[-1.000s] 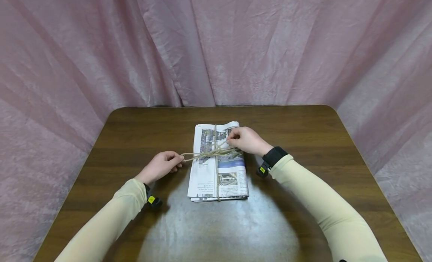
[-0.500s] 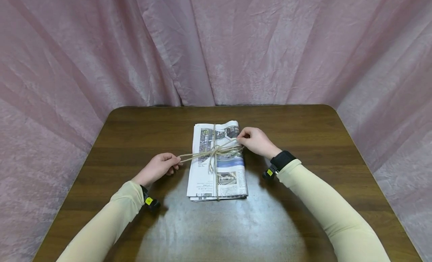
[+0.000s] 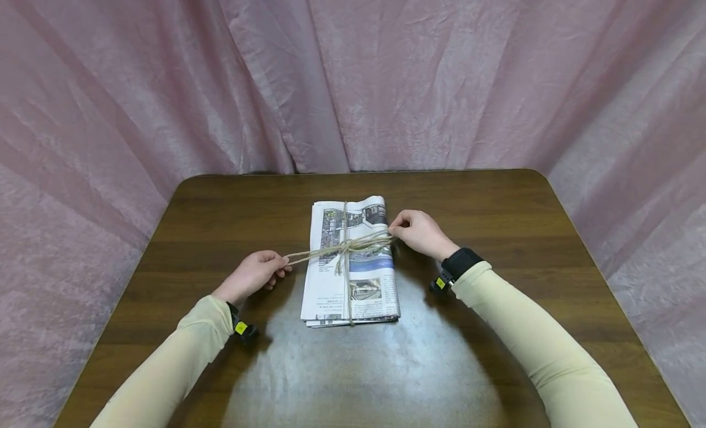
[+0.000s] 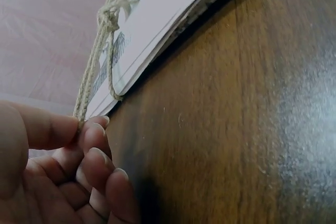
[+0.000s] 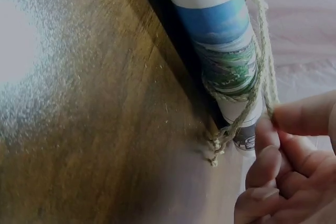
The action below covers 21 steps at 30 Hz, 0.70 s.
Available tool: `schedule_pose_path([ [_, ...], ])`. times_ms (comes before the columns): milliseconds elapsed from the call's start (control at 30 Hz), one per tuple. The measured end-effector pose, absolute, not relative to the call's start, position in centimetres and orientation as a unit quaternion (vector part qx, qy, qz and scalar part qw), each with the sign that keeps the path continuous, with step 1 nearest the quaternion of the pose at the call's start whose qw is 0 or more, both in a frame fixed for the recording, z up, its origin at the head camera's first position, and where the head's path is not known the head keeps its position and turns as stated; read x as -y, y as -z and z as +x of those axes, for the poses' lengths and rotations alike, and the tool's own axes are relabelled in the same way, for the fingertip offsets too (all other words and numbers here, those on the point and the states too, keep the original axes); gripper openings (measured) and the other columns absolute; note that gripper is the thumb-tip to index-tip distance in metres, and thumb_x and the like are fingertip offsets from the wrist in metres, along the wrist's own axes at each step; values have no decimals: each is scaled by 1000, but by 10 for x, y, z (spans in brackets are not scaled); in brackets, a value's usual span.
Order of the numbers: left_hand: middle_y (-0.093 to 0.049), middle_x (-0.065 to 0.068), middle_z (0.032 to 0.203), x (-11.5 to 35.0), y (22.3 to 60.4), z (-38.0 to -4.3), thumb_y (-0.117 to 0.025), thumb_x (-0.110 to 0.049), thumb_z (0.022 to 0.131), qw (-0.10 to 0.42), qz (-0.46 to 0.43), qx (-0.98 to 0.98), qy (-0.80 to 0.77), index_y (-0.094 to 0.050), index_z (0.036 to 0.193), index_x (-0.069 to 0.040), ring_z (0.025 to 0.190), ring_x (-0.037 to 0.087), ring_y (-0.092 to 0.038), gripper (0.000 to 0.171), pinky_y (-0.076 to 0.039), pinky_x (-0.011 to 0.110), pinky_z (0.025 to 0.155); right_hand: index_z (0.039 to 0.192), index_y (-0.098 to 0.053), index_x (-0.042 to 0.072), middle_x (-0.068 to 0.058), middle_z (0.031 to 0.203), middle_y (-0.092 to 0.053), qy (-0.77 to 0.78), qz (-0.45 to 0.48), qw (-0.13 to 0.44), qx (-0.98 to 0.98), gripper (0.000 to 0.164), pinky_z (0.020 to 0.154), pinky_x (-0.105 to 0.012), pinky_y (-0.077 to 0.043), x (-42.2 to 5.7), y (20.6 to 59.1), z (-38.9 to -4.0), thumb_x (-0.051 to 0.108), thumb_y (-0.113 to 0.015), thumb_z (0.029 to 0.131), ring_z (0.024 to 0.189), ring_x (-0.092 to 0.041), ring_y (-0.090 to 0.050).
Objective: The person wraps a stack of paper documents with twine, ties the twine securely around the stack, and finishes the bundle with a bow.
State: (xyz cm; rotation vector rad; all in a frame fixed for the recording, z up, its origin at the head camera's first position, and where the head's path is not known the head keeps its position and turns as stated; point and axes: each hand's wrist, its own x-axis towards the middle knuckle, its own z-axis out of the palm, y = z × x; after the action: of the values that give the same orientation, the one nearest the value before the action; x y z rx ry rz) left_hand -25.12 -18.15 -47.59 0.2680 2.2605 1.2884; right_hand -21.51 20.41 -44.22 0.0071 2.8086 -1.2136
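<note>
A folded stack of newspapers [image 3: 328, 293] lies on the table, bound lengthwise and crosswise with twine [image 3: 314, 254]. A knot [image 4: 108, 19] sits near the middle of its top. Left of the stack, my left hand [image 3: 255, 273] pinches a loop of the twine between thumb and forefinger, pulled taut. At the stack's right edge my right hand [image 3: 421, 233] pinches another loop of twine the same way. The right wrist view shows frayed twine ends [image 5: 215, 150] hanging past the paper's folded side. A short tail of twine also lies on the paper below the knot.
The brown wooden table [image 3: 231, 213] reaches out on all sides of the stack, with a bright glare in front. Pink curtains [image 3: 419, 78] hang behind it. Both wrists wear black straps with small cameras [image 3: 439, 284].
Both hands have drawn apart with the loops, mainly the right hand moving right. The knot looks tighter, and a tail shows below it. The stack has shifted slightly left in view.
</note>
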Motion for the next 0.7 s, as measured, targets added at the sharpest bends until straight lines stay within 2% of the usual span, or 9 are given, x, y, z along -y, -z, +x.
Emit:
schedule_pose_path([
  [133,-66,10,95,182,475,-250,-56,-31,107,265,107,-843,-456,-71,107,0,74,20,-56,34,-52,33,70,107,-76,10,-6,105,-70,405,-9,46,-913,18,82,-39,-48,-205,443,-215,24,-66,100,92,-23,-61],
  [233,-67,12,103,183,472,-251,-58,-34,105,252,115,-852,-445,-68,120,-2,80,25,-59,36,-53,36,73,116,-74,10,-6,110,-70,415,-18,38,-909,24,82,-39,-49,-206,441,-213,26,-66,101,94,-23,-62],
  [300,-66,13,113,183,467,-252,-59,-36,105,219,127,-866,-432,-64,128,-3,90,27,-61,41,-53,38,79,122,-72,9,-6,112,-70,420,-22,28,-907,27,82,-40,-50,-208,440,-211,26,-65,102,95,-23,-61],
  [367,-65,12,116,180,462,-252,-60,-38,104,173,138,-881,-418,-62,130,-6,97,27,-61,41,-51,41,83,124,-71,8,-5,113,-70,422,-24,18,-906,29,81,-40,-49,-210,437,-208,26,-64,103,94,-23,-61],
  [433,-66,8,114,173,456,-250,-60,-40,102,130,152,-898,-393,-64,124,-11,99,25,-61,37,-50,41,84,123,-71,8,-5,112,-71,421,-25,8,-907,29,79,-40,-49,-212,435,-206,26,-63,103,93,-23,-60],
  [500,-68,3,105,163,450,-246,-62,-43,101,100,168,-908,-372,-68,113,-16,93,23,-61,30,-49,40,80,121,-72,7,-5,112,-71,416,-27,1,-909,28,79,-39,-48,-214,433,-204,26,-63,103,92,-22,-59],
  [633,-66,-6,83,134,443,-235,-64,-48,98,90,209,-914,-337,-70,95,-24,72,18,-58,25,-47,37,65,119,-73,7,-10,111,-72,414,-29,-13,-910,27,76,-39,-46,-213,428,-200,27,-62,104,89,-22,-57],
  [700,-64,-7,76,120,443,-230,-63,-50,98,94,229,-915,-319,-69,88,-25,66,16,-57,28,-45,36,60,118,-73,7,-11,111,-72,417,-32,-16,-908,28,75,-38,-46,-211,427,-198,27,-62,104,87,-22,-57],
])
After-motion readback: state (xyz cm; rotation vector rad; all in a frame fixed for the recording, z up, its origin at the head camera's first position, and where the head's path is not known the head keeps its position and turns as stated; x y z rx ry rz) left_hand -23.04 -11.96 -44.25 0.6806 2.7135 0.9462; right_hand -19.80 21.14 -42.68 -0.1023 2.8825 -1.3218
